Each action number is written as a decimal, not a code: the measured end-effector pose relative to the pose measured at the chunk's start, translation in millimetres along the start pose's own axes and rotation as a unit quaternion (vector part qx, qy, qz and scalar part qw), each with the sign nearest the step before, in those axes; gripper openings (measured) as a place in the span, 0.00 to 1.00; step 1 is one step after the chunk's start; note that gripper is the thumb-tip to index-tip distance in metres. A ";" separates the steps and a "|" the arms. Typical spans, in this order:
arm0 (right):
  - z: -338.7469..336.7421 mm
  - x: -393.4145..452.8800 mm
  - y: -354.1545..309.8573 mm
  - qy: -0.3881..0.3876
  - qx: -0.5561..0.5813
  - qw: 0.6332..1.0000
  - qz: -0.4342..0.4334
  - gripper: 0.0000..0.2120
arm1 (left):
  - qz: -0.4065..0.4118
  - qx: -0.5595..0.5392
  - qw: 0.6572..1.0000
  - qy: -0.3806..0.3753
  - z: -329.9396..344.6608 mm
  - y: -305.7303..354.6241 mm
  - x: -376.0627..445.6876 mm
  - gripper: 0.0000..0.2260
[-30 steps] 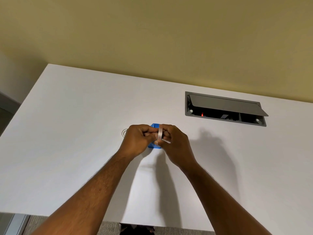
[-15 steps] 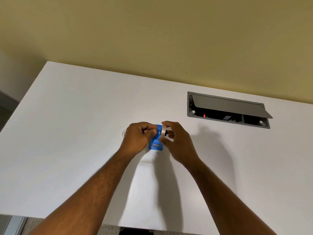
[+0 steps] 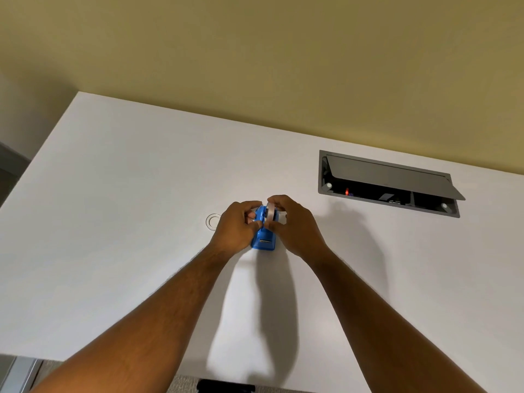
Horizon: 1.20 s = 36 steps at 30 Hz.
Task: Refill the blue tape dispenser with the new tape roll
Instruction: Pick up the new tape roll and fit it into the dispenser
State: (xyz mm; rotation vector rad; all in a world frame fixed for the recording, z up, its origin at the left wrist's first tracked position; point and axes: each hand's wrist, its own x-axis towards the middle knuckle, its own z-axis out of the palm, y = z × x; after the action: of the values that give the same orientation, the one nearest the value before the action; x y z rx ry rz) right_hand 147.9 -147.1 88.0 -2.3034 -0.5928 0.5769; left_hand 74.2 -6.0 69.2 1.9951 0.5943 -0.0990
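Note:
The blue tape dispenser (image 3: 264,236) stands on the white table (image 3: 127,222), its cutter end toward me. My left hand (image 3: 236,226) grips its left side. The new tape roll (image 3: 269,213), clear and held on edge, sits at the dispenser's top between thumb and fingers of my right hand (image 3: 295,224). The dispenser's far end and the roll's lower part are hidden by my fingers.
A small clear ring (image 3: 213,222), like an empty tape core, lies flat on the table just left of my left hand. A grey cable box (image 3: 388,184) with its lid raised is sunk into the table at the back right. A yellow wall runs behind.
The roll has moved from in front of the dispenser down onto its top. More of the blue dispenser shows below my hands than a second ago.

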 end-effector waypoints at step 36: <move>11.6 -4.1 28.0 -0.002 0.072 0.997 0.006 0.18 | -0.022 -0.060 0.998 0.019 6.2 -9.0 -3.1 0.21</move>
State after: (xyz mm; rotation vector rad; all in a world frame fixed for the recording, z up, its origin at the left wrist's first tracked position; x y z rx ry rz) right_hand 145.4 -162.2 61.5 -2.1735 -0.5220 0.6101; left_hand 68.6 -9.1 59.8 1.8714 0.6536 -0.0522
